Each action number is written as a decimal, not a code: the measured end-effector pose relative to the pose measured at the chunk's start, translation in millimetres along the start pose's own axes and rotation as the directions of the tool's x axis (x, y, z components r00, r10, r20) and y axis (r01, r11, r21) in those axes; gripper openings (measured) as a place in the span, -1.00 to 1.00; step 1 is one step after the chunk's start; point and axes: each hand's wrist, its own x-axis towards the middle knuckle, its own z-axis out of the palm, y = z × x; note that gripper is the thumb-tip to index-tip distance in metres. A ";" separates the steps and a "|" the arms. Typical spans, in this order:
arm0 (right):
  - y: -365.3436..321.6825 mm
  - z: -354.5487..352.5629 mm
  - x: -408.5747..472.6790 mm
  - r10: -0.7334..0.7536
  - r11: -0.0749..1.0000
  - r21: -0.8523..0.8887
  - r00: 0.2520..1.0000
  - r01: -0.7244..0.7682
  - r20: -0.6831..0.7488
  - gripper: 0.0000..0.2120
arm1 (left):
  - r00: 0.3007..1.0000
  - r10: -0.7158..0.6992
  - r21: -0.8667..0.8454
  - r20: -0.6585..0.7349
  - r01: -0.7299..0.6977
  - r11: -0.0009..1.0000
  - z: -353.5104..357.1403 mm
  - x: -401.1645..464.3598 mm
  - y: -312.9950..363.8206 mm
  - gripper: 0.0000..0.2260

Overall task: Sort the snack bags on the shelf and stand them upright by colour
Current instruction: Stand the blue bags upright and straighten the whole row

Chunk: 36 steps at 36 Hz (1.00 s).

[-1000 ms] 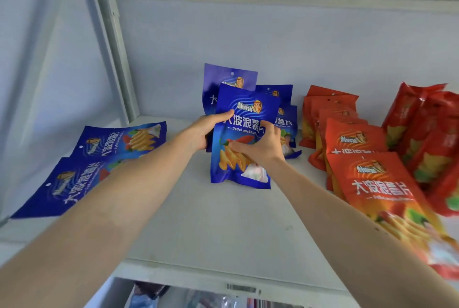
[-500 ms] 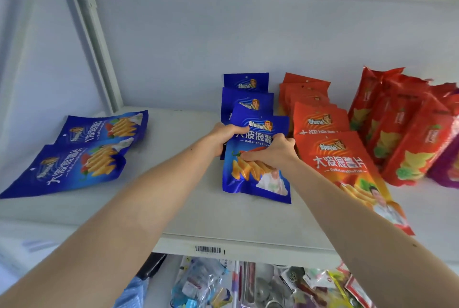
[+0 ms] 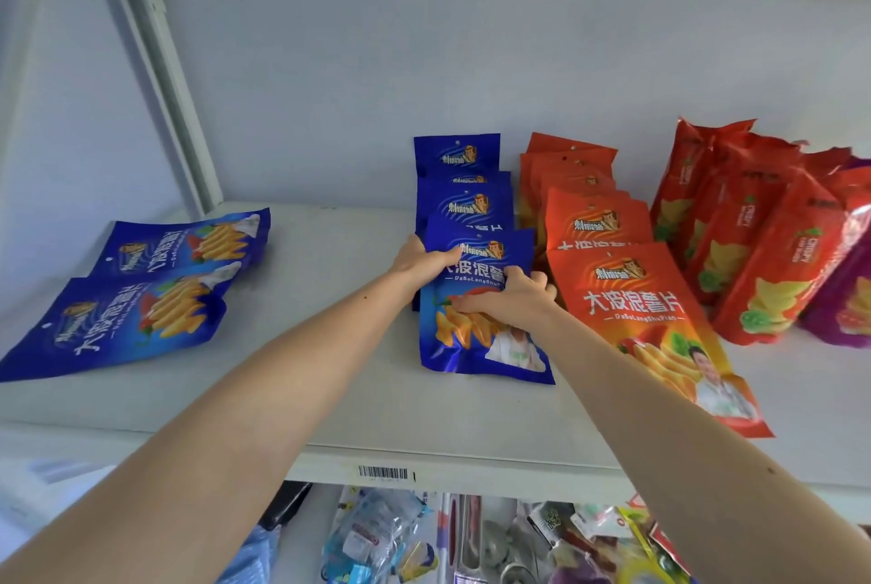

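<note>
The front blue snack bag [image 3: 480, 338] carried large white Chinese characters, of which 大波浪薯 could be read before a hand covered the rest, and beneath them the small Latin line "DaBoLangShu", also cut off by the hand. The front orange snack bag [image 3: 645, 319] showed the full title 大波浪薯片 in white, with "DaBoLangShuPian" printed under it. The same white characters stood on the nearer flat blue bag [image 3: 118, 329] lying at the left. The red bags [image 3: 777, 263] to the right bore the word "CRISPY" running sideways. A barcode label [image 3: 382, 473] sat on the shelf's front edge, its digits too small to read. A small brand logo at each bag's top was illegible.
</note>
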 end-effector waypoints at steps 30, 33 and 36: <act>-80.3 47.2 -47.5 -0.417 0.902 -0.181 0.901 0.393 -0.118 -0.13 | 0.941 0.055 0.243 -0.333 0.030 0.970 -131.0 -20.4 5.3 -0.43; -104.4 69.5 -55.1 -0.465 0.877 -0.185 0.881 0.444 -0.090 -0.21 | 0.929 0.102 0.349 -0.356 0.031 0.937 -173.8 -28.5 -3.7 -0.57; -129.8 94.1 -62.2 -0.482 0.865 -0.157 0.876 0.477 0.009 -0.25 | 0.916 0.150 0.426 -0.372 0.025 0.904 -219.5 -35.3 -15.2 -0.82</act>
